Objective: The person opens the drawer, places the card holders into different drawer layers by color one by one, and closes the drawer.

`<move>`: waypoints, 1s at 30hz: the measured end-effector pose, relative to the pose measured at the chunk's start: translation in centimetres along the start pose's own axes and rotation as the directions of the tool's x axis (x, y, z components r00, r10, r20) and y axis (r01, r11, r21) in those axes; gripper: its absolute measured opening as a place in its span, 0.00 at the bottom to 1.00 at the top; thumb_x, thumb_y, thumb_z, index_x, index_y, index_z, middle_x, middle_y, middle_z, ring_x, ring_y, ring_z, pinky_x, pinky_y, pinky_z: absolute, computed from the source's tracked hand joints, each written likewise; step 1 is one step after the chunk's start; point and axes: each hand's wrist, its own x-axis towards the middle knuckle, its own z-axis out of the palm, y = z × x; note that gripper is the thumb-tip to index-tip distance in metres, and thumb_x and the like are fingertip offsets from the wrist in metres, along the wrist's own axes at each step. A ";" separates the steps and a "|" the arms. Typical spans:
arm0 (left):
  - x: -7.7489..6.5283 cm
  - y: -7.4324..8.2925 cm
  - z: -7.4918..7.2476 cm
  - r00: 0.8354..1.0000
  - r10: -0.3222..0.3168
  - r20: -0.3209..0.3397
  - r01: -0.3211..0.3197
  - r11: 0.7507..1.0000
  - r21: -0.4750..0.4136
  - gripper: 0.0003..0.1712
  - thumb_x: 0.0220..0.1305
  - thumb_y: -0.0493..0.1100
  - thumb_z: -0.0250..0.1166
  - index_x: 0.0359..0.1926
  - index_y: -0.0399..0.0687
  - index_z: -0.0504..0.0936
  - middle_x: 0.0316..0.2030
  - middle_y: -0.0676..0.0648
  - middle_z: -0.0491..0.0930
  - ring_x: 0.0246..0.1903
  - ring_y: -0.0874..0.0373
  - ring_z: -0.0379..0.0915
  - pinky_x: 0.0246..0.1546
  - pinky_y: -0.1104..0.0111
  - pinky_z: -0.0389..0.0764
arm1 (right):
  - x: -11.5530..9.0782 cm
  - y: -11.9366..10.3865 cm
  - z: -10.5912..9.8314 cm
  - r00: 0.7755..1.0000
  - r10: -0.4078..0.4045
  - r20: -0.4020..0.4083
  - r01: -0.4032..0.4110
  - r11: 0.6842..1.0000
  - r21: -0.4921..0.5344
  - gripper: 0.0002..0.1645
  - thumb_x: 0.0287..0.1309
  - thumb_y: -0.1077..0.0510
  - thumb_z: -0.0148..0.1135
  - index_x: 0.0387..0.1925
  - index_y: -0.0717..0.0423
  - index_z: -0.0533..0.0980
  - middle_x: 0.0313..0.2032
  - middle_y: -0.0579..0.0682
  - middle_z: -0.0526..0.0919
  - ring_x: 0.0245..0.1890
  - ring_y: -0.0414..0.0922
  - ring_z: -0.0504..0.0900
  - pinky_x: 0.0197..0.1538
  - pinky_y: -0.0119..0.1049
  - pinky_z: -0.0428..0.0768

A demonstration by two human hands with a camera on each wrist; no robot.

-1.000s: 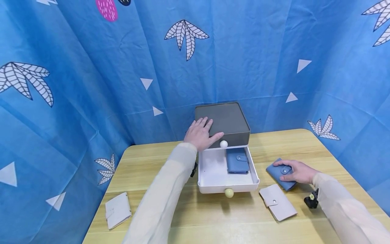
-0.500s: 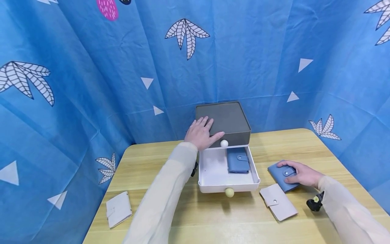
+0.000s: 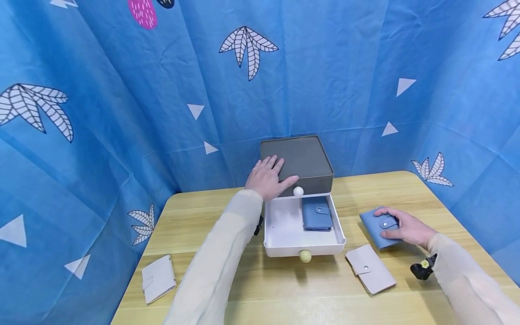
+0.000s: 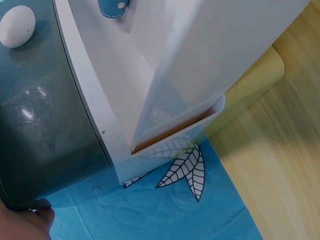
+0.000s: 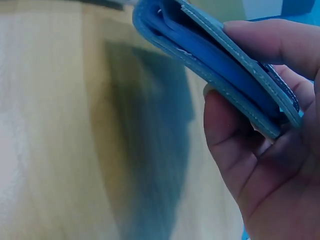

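Now raises blue wallet [image 3: 372,228] off table [image 3: 317,293], pinched between fingers and thumb of right hand [image 3: 414,230]: higher than moments ago, with shadow [image 5: 150,150] apart from it in right wrist view. Holds it beyond pale wallet [image 3: 371,275], right of pulled-out drawer [image 3: 284,252]. Likely means pick-up done, carrying possible. Rests left hand [image 3: 268,180] on grey box [image 3: 304,155], fingers straight, spread, same as before.

A blue curtain [image 3: 325,90] hangs behind the pale wooden table [image 3: 183,225] and along both its sides — printed with white leaves [image 3: 253,56] outlined in black, scattered white triangles [image 3: 403,85] and, at the head view's top, a pink shape [image 3: 143,14] with white dashes beside a partly cut-off black shape [image 3: 166,2] — while the table shows yellowish grain and rounded far corners
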 end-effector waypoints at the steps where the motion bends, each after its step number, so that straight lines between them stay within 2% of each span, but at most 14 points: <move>1: 0.0 0.0 0.0 1.000 -0.001 -0.001 0.001 1.000 0.003 0.56 0.56 0.83 0.25 0.75 0.55 0.50 0.74 0.48 0.48 0.74 0.53 0.39 0.72 0.59 0.39 | 0.0 -0.2 -0.1 1.000 -0.004 -0.011 0.004 1.000 -0.001 0.34 0.52 0.60 0.71 0.59 0.59 0.65 0.54 0.70 0.66 0.42 0.53 0.74 0.37 0.41 0.81; 8: 0.2 0.0 0.2 1.000 -0.002 0.004 0.002 1.000 0.005 0.57 0.55 0.84 0.24 0.76 0.56 0.50 0.75 0.48 0.47 0.74 0.53 0.38 0.72 0.59 0.39 | -0.2 -1.3 -0.2 0.996 -0.064 -0.066 0.064 0.998 0.002 0.34 0.56 0.59 0.69 0.61 0.58 0.66 0.55 0.67 0.68 0.41 0.48 0.77 0.37 0.40 0.81; 13: 0.2 0.0 0.4 1.000 -0.014 0.004 0.014 1.000 -0.005 0.57 0.55 0.84 0.26 0.76 0.56 0.50 0.75 0.49 0.47 0.74 0.54 0.38 0.72 0.59 0.38 | -0.4 -2.3 -0.2 0.990 -0.094 -0.105 0.093 0.995 -0.019 0.34 0.56 0.58 0.68 0.62 0.58 0.67 0.51 0.66 0.72 0.40 0.42 0.79 0.38 0.37 0.81; 19: 0.2 0.0 0.5 1.000 -0.019 -0.008 0.018 1.000 -0.004 0.57 0.55 0.84 0.26 0.75 0.56 0.51 0.74 0.49 0.48 0.74 0.54 0.38 0.72 0.59 0.39 | -0.6 -4.0 -0.1 0.981 -0.140 -0.136 0.137 0.990 -0.035 0.34 0.58 0.59 0.67 0.64 0.57 0.66 0.50 0.60 0.72 0.42 0.39 0.78 0.40 0.34 0.81; 25: 0.1 0.1 0.3 1.000 -0.017 -0.002 0.017 1.000 -0.002 0.56 0.56 0.84 0.26 0.75 0.56 0.50 0.74 0.49 0.48 0.74 0.53 0.38 0.72 0.59 0.38 | -0.9 -5.7 -0.3 0.971 -0.220 -0.097 0.225 0.973 0.047 0.36 0.59 0.67 0.63 0.68 0.60 0.62 0.50 0.44 0.75 0.46 0.34 0.78 0.42 0.31 0.81; 30: 0.1 0.1 0.4 1.000 -0.016 -0.001 0.016 1.000 -0.008 0.56 0.55 0.84 0.26 0.75 0.56 0.50 0.74 0.49 0.48 0.74 0.54 0.38 0.72 0.59 0.38 | -1.0 -6.8 -0.2 0.963 -0.265 -0.041 0.268 0.957 0.112 0.38 0.59 0.70 0.61 0.69 0.63 0.59 0.53 0.42 0.75 0.50 0.34 0.78 0.44 0.32 0.81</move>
